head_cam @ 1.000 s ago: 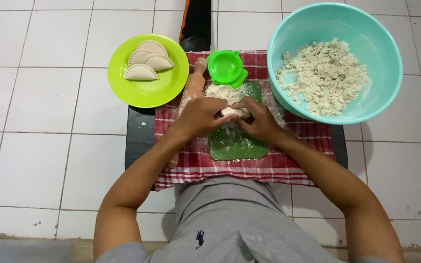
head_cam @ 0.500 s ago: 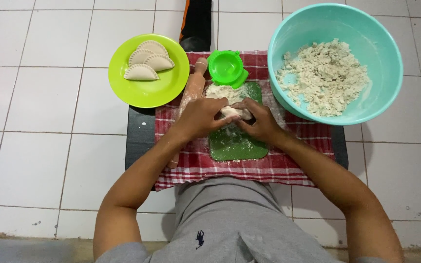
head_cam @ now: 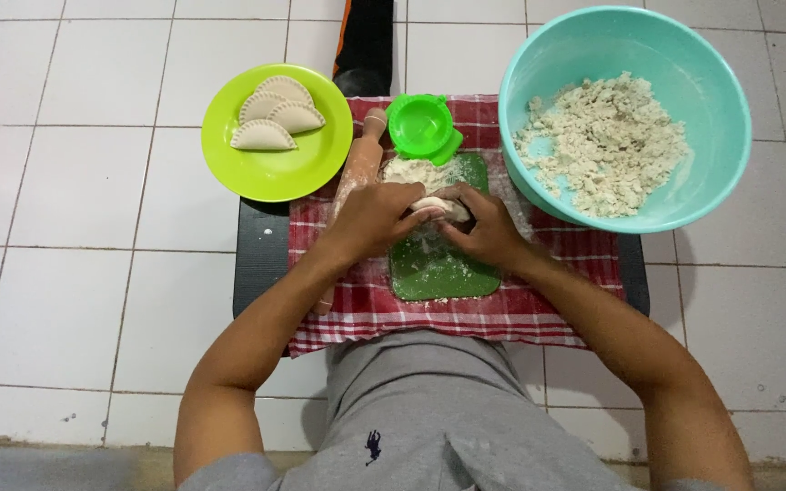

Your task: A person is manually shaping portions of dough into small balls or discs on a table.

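Both hands meet over a floured green board (head_cam: 438,268) on a red checked cloth (head_cam: 557,291). My left hand (head_cam: 373,216) and my right hand (head_cam: 484,227) together pinch a small pale piece of dough (head_cam: 440,208) between the fingertips. Just beyond the hands lies a flattened dough round (head_cam: 411,170), partly hidden by a bright green plastic dumpling press (head_cam: 423,126). A wooden rolling pin (head_cam: 357,168) lies along the left of the board, partly under my left hand.
A lime green plate (head_cam: 288,168) at the back left carries three folded, crimped dumplings (head_cam: 275,114). A large teal bowl (head_cam: 684,55) at the right holds crumbly white filling (head_cam: 602,145). A dark low stand (head_cam: 256,255) under the cloth sits on white floor tiles.
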